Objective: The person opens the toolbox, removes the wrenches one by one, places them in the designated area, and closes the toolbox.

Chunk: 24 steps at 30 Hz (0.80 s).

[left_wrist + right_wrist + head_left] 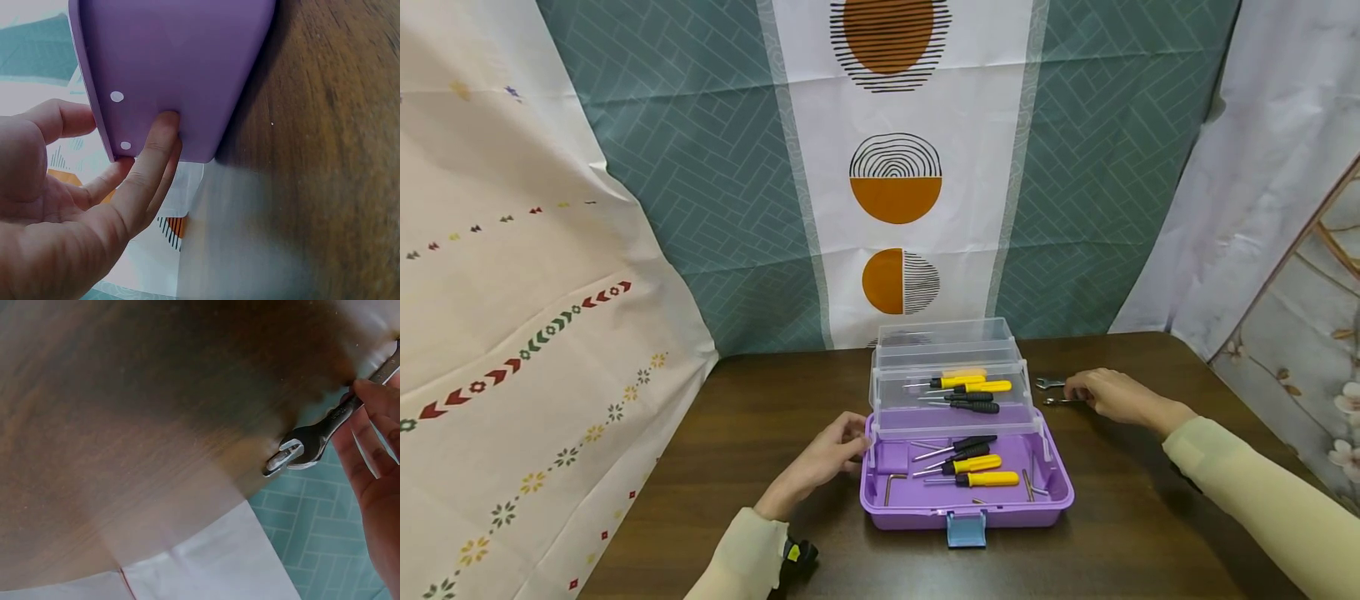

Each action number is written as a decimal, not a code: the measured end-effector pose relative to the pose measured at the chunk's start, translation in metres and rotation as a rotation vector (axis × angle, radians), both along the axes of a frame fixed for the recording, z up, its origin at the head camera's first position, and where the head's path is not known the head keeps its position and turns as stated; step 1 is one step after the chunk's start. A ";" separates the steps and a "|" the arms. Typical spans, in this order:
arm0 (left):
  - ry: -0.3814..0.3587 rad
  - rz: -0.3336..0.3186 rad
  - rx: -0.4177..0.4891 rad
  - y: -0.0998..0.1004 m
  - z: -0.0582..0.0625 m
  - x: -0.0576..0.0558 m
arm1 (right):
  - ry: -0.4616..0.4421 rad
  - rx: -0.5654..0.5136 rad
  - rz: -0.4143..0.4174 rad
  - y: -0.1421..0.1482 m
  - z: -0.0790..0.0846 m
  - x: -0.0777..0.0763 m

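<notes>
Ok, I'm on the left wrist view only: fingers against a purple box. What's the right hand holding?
Observer: The right hand pinches a wrench.
Operator: Purple box: anything inside?
Observer: Yes, yellow-handled screwdrivers and black-handled screwdrivers lie in its base.
Operator: Is it latched?
Observer: No, the blue latch hangs unfastened at the front.
</notes>
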<state>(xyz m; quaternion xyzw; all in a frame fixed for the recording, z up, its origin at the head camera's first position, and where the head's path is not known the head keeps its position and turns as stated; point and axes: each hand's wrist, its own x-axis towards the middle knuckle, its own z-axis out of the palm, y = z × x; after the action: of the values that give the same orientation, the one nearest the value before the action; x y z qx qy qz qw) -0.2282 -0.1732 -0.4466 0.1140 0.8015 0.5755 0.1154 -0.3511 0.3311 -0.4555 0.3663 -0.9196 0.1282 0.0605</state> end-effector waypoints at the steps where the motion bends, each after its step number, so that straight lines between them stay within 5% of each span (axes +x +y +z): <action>1: -0.001 0.002 0.000 0.000 0.000 0.000 | -0.001 0.000 0.000 0.000 0.000 0.000; 24: -0.004 0.001 0.005 0.000 0.000 0.000 | -0.004 0.012 -0.048 -0.002 -0.003 -0.002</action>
<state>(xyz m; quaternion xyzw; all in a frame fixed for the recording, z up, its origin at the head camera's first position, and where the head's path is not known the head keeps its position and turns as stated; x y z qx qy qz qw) -0.2281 -0.1728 -0.4462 0.1125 0.8000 0.5778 0.1164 -0.3528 0.3292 -0.4582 0.3440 -0.9291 0.1221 0.0596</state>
